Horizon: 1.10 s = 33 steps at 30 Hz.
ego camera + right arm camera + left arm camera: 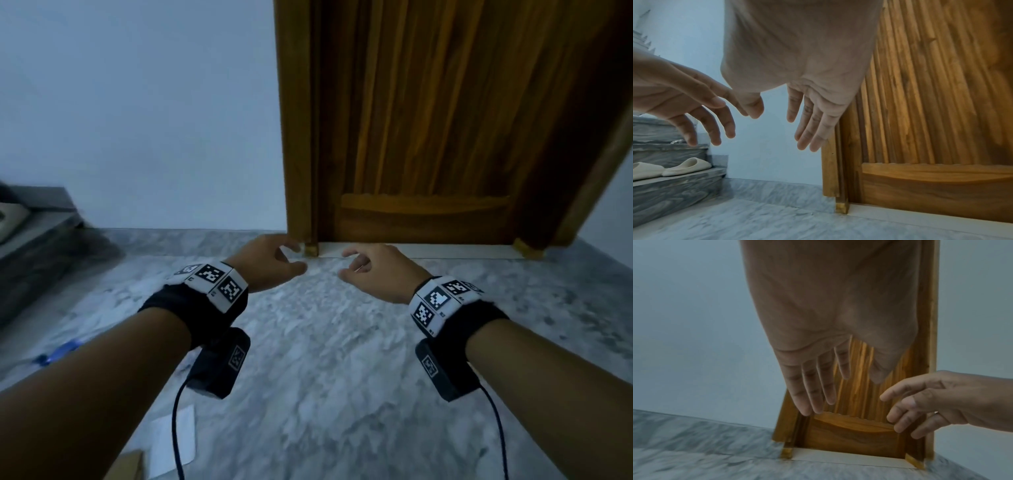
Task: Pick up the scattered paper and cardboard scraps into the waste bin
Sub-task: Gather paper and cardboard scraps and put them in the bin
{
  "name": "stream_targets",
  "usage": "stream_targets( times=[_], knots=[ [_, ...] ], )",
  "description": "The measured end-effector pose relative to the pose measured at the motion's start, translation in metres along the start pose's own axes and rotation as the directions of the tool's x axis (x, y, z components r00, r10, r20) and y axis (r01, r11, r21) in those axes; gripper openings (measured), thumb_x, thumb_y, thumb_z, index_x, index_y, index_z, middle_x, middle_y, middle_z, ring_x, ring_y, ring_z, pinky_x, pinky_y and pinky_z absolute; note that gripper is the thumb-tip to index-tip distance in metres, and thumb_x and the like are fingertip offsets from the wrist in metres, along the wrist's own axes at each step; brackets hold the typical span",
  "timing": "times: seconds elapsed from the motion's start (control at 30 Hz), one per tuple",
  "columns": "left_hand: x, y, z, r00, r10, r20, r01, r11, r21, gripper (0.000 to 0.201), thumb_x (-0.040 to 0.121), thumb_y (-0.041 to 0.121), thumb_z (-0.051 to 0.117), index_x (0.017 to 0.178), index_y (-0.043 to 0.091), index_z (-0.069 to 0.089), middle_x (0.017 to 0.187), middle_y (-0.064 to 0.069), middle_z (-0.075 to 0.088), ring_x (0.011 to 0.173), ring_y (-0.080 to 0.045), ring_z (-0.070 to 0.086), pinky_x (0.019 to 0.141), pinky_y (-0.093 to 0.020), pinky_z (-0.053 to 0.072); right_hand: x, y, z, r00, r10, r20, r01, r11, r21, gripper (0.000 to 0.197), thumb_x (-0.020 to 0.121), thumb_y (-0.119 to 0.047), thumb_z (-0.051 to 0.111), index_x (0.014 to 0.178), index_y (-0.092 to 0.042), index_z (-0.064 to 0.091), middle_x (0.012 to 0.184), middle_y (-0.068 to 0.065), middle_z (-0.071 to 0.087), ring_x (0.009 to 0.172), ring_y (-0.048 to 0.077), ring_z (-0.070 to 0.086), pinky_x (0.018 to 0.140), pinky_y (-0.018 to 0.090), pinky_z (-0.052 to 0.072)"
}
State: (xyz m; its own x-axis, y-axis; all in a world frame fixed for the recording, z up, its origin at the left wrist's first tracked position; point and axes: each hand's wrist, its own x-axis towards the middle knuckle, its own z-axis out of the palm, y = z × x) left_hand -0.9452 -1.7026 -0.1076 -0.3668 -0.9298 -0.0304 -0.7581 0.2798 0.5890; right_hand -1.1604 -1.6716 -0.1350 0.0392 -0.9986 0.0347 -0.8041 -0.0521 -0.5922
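Both my hands reach forward, low over the marble floor in front of a wooden door. My left hand [289,257] is empty, with relaxed, slightly spread fingers [813,395]. Close to its right, my right hand [351,263] is also empty, its fingers [809,129] straight and loosely spread. A white paper scrap [174,442] lies flat on the floor at the bottom left of the head view, under my left forearm. A brown cardboard piece [126,466] lies just beside it at the frame edge. No waste bin is in view.
The wooden door [428,137] and its frame stand straight ahead, with a pale wall [137,120] to the left. Marble stairs [34,233] rise at the left and carry cream slippers [686,167]. A small blue object [58,353] lies on the floor at the left.
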Motion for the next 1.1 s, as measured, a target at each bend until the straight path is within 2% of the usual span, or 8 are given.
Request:
stream_targets(
  times=[0.13,0.33,0.63,0.73,0.83,0.93,1.0,1.1],
  knots=[
    [-0.028,-0.059,-0.034,0.999,-0.053,-0.009,0.053,0.998,-0.021,0.041,0.085,0.042,0.063,0.120,0.025,0.056,0.103,-0.004,0.068,0.089,-0.019,0.065,0.088,-0.037,0.054,0.019,-0.047,0.047,0.999,-0.024,0.042,0.023,0.999,0.025,0.048,0.084,-0.049,0.065,0.127,-0.029,0.057,0.103,-0.010,0.062,0.097,0.007,0.060,0.084,0.028,0.051],
    [-0.058,-0.135,-0.061,0.984,-0.171,-0.047,0.168,0.984,-0.054,0.041,0.083,0.045,0.063,0.120,0.028,0.055,0.098,0.000,0.068,0.088,-0.018,0.066,0.086,-0.037,0.055,0.049,-0.102,0.123,0.982,-0.089,0.164,0.088,0.996,0.016,0.043,0.084,-0.049,0.065,0.123,-0.030,0.058,0.096,-0.011,0.063,0.092,0.006,0.061,0.084,0.031,0.052],
    [-0.079,-0.228,-0.046,0.909,-0.406,-0.097,0.392,0.910,-0.133,0.039,0.082,0.045,0.064,0.117,0.029,0.055,0.092,-0.001,0.069,0.083,-0.022,0.069,0.078,-0.037,0.059,0.078,-0.133,0.254,0.877,-0.204,0.435,0.194,0.979,0.066,0.042,0.086,-0.047,0.063,0.123,-0.028,0.057,0.101,-0.005,0.065,0.092,0.009,0.064,0.077,0.027,0.053],
    [-0.086,-0.262,-0.019,0.855,-0.510,-0.096,0.488,0.854,-0.180,0.042,0.082,0.044,0.063,0.119,0.026,0.056,0.096,-0.002,0.066,0.086,-0.019,0.065,0.081,-0.035,0.055,0.078,-0.125,0.291,0.818,-0.223,0.530,0.222,0.973,0.067,0.042,0.087,-0.046,0.063,0.125,-0.028,0.057,0.102,-0.007,0.063,0.094,0.010,0.063,0.079,0.027,0.051],
    [-0.102,-0.295,0.017,0.770,-0.632,-0.093,0.605,0.768,-0.211,0.043,0.084,0.044,0.062,0.121,0.025,0.056,0.100,-0.003,0.066,0.088,-0.019,0.062,0.082,-0.031,0.050,0.074,-0.113,0.328,0.711,-0.209,0.671,0.284,0.959,-0.002,0.048,0.088,-0.050,0.061,0.130,-0.028,0.053,0.117,-0.002,0.063,0.104,0.013,0.060,0.089,0.028,0.047],
    [-0.125,-0.322,0.058,0.676,-0.735,-0.060,0.706,0.668,-0.236,0.047,0.086,0.042,0.060,0.129,0.023,0.051,0.122,-0.008,0.060,0.107,-0.024,0.060,0.087,-0.030,0.047,0.069,-0.097,0.369,0.616,-0.142,0.775,0.337,0.936,-0.097,0.057,0.086,-0.056,0.058,0.136,-0.031,0.047,0.132,0.000,0.056,0.116,0.018,0.056,0.097,0.034,0.045],
    [-0.141,-0.336,0.083,0.615,-0.786,-0.059,0.757,0.609,-0.237,0.050,0.088,0.039,0.060,0.133,0.023,0.047,0.135,-0.010,0.050,0.119,-0.025,0.053,0.090,-0.030,0.043,0.065,-0.088,0.394,0.599,-0.119,0.792,0.391,0.907,-0.159,0.063,0.085,-0.056,0.059,0.139,-0.030,0.042,0.142,0.002,0.047,0.124,0.022,0.051,0.102,0.041,0.043],
    [-0.162,-0.357,0.114,0.521,-0.852,-0.061,0.814,0.517,-0.263,0.057,0.085,0.038,0.061,0.136,0.025,0.041,0.144,-0.012,0.036,0.127,-0.030,0.046,0.098,-0.036,0.042,0.058,-0.077,0.421,0.629,-0.143,0.764,0.457,0.863,-0.214,0.072,0.083,-0.053,0.061,0.145,-0.028,0.034,0.151,0.004,0.032,0.135,0.026,0.036,0.105,0.045,0.040]
  ],
)
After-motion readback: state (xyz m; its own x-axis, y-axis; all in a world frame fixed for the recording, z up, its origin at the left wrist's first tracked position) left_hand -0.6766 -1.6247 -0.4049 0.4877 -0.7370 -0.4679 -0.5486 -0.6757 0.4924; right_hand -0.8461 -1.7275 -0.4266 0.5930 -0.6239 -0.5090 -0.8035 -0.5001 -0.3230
